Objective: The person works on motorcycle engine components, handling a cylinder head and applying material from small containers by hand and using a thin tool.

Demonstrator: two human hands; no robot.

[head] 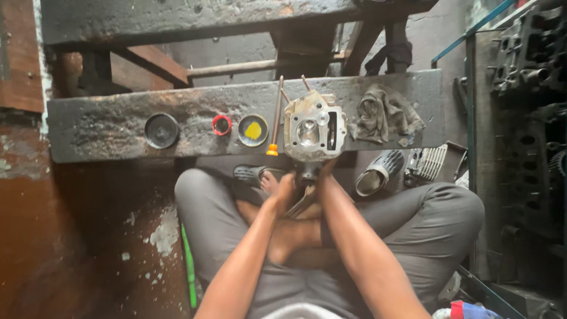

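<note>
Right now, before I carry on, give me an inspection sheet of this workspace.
Surface: dark, worn wooden beam used as a bench, greasy and scuffed.
Job's things: metal cylinder head at the beam's near edge, bore facing up; a grey tool below it, gripped between both hands, its type unclear.
Clutter: orange-handled screwdriver, dirty rag, black round cap, red ring, small tin with yellow paste.
Grippers: left hand and right hand close together just under the head.
Cables: nothing seen.
Surroundings: person sits cross-legged on the floor; finned engine part under the beam; engine blocks stacked at right.
</note>
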